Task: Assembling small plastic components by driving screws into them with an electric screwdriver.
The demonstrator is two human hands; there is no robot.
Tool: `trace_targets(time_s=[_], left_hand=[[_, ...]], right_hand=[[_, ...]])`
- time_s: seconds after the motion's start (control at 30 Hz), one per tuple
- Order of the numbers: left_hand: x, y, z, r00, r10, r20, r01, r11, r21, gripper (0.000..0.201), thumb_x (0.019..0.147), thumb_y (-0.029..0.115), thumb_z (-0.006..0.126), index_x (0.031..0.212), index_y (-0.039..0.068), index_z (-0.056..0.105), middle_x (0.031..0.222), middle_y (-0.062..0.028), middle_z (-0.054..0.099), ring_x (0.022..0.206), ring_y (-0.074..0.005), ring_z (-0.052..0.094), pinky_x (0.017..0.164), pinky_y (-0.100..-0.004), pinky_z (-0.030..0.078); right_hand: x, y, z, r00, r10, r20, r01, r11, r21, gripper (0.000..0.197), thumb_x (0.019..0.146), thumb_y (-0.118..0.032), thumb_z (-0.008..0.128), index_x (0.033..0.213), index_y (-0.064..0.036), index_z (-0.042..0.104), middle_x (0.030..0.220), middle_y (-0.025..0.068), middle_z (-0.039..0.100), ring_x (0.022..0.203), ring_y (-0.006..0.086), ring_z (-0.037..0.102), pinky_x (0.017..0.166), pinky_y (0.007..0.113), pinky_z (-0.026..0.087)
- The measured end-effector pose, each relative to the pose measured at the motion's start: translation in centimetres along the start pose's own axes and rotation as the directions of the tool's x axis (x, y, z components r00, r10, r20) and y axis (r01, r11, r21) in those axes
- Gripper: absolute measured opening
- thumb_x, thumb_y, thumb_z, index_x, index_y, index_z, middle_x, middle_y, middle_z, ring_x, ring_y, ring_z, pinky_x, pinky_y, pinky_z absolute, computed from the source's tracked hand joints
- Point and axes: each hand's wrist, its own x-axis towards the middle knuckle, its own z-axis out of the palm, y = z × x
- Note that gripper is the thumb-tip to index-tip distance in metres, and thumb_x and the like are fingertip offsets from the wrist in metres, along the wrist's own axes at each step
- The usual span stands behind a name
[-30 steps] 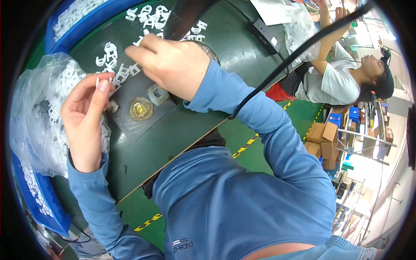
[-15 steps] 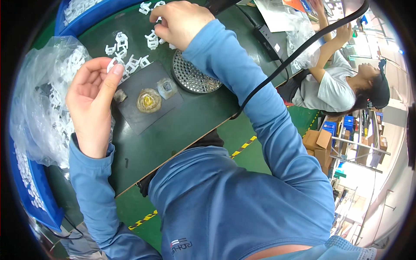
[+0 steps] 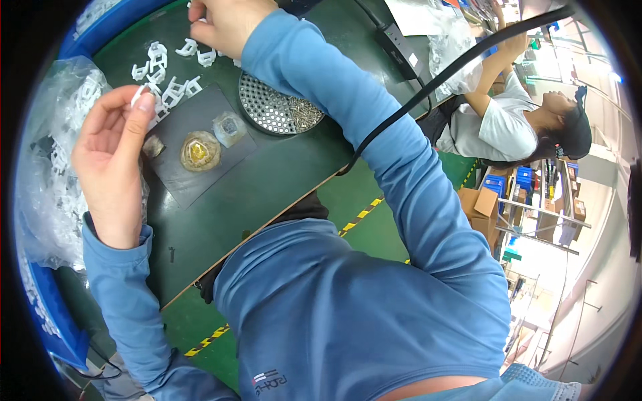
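My left hand [image 3: 110,157] is closed, thumb and forefinger pinching a small white plastic part [image 3: 139,95] above the near end of a loose group of similar white clip-like parts [image 3: 175,92]. At the top edge my right hand [image 3: 231,23] has its fingers curled; specks of white show at the fingertips, but what they hold is unclear. More white parts [image 3: 206,57] lie just below it. Between the hands, a dark mat [image 3: 177,184] carries a yellow-centred lump [image 3: 200,151], a translucent bluish block [image 3: 229,128] and a small brownish lump [image 3: 153,146].
A round perforated metal tray [image 3: 264,100] holds small screws [image 3: 305,115] beneath my right forearm. A clear bag [image 3: 50,174] of white parts and blue bins [image 3: 70,341] line the left. A black cable [image 3: 428,110] crosses above my right arm. A co-worker [image 3: 515,127] sits at right.
The whole view has shifted, so the table things appear farther left. My right hand has moved a little left over the white parts; the left keeps its pinch.
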Motion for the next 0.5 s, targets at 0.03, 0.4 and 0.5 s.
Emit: trace_targets(time_s=[0.03,0.4,0.5], left_hand=[[-0.2,-0.2,-0.3,0.999,-0.001,-0.043,0.001,1.0,0.007,0.023,0.096,0.011,0.072,0.113,-0.003,0.066,0.101,-0.0044,0.067,0.096,-0.0104,0.062,0.088,-0.0234,0.048],[-0.2,-0.6,-0.6,0.999,0.016,-0.04,-0.013,0.996,0.087,0.028,0.096,0.015,0.072,0.118,-0.003,0.068,0.104,-0.0051,0.068,0.099,-0.0107,0.063,0.092,-0.023,0.048],[-0.1,-0.8,-1.0,0.999,0.035,-0.029,-0.031,0.99,0.136,0.034,0.097,0.012,0.07,0.126,-0.004,0.064,0.104,-0.0054,0.069,0.098,-0.0108,0.064,0.09,-0.0228,0.049]], right_hand=[[-0.5,-1.3,-0.9,0.997,-0.052,0.06,0.044,0.992,0.121,0.029,0.09,-0.022,0.066,0.11,-0.0016,0.061,0.091,0.0216,0.07,0.092,0.0391,0.069,0.083,0.046,0.055],[-9.9,-3.0,-5.6,0.862,-0.439,0.253,0.261,0.813,0.521,0.016,0.081,0.001,0.072,0.096,-0.0031,0.075,0.074,0.0049,0.061,0.063,0.016,0.058,0.059,0.03,0.048],[-10.0,-3.0,-4.5,0.839,-0.529,0.124,0.415,0.771,0.484,0.016,0.081,0.001,0.072,0.096,-0.0034,0.075,0.075,0.0059,0.061,0.064,0.0184,0.057,0.06,0.03,0.048]])
